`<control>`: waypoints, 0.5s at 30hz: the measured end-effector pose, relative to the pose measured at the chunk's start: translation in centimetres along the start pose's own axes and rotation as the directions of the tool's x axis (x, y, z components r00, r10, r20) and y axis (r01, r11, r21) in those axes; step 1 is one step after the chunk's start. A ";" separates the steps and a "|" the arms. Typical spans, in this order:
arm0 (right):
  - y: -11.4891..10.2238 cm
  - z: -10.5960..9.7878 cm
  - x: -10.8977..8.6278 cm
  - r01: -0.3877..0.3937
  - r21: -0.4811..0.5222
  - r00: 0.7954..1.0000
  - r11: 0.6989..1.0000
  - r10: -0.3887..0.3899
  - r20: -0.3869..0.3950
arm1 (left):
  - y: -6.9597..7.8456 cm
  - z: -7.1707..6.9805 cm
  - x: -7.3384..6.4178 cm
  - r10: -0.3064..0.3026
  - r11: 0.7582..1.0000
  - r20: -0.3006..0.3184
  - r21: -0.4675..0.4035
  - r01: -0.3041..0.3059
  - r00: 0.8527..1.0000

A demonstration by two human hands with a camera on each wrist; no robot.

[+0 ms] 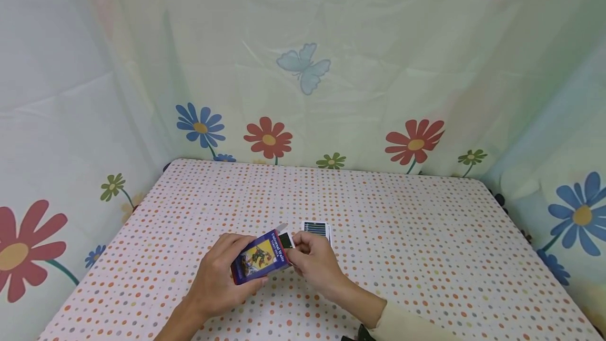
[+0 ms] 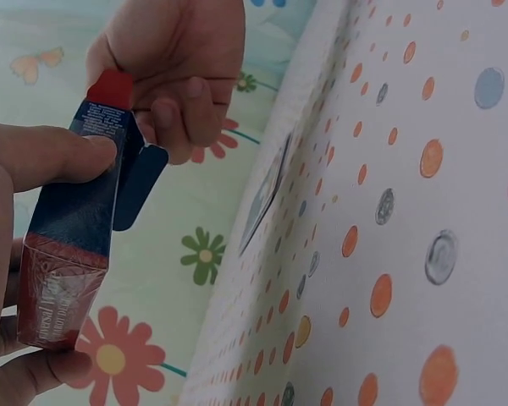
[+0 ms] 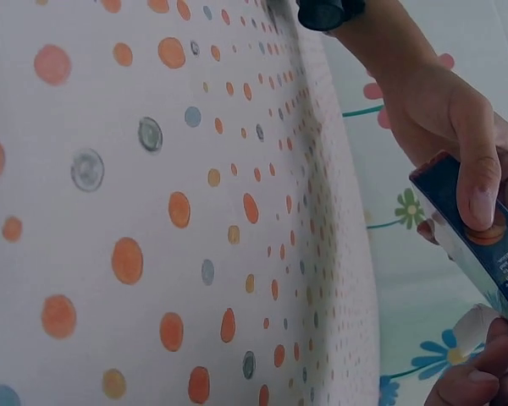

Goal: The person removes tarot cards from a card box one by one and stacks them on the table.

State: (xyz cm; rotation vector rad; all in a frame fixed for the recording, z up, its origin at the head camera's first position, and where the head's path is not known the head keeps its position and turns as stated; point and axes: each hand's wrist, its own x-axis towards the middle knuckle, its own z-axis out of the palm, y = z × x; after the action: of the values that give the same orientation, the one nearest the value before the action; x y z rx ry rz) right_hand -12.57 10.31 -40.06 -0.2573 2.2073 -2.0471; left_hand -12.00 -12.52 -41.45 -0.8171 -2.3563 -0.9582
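Note:
My left hand (image 1: 218,278) grips a blue and red tarot card box (image 1: 259,258) around its sides, thumb along the near edge. The box is tilted above the table, with its printed front up and its opened end toward the right. From that end sticks out a dark card (image 1: 286,240) with a white border. My right hand (image 1: 316,264) pinches at this card with thumb and curled fingers; the fingertips partly hide it. In the left wrist view a red flap (image 2: 110,89) and a blue side flap (image 2: 140,188) stand out from the box.
Just beyond my right hand, several white-bordered cards (image 1: 314,228) lie on the dotted tablecloth (image 1: 402,236). A flowered curtain (image 1: 360,93) hangs behind the table and at both sides. A black object (image 1: 362,333) shows beside the right sleeve (image 1: 407,325).

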 end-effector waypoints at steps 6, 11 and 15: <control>0.0 -0.3 0.0 -0.020 0.016 0.999 1.000 0.020 -0.033 | -0.2 0.0 -0.1 -0.004 1.000 0.000 0.003 0.004 1.000; -0.1 -0.7 -0.1 -0.060 0.059 0.996 0.996 0.064 -0.067 | -0.2 0.1 -0.1 -0.003 1.000 -0.005 0.007 0.003 1.000; -0.1 -0.8 -0.1 -0.070 0.078 0.994 0.994 0.076 -0.075 | -0.2 0.0 0.0 -0.003 1.000 -0.008 0.012 0.003 1.000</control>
State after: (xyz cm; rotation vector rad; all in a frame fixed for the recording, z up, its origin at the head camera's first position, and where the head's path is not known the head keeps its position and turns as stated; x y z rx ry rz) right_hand -12.64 11.12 -39.91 -0.0895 2.1428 -2.1303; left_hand -12.10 -12.61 -41.59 -0.8039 -2.3554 -0.9457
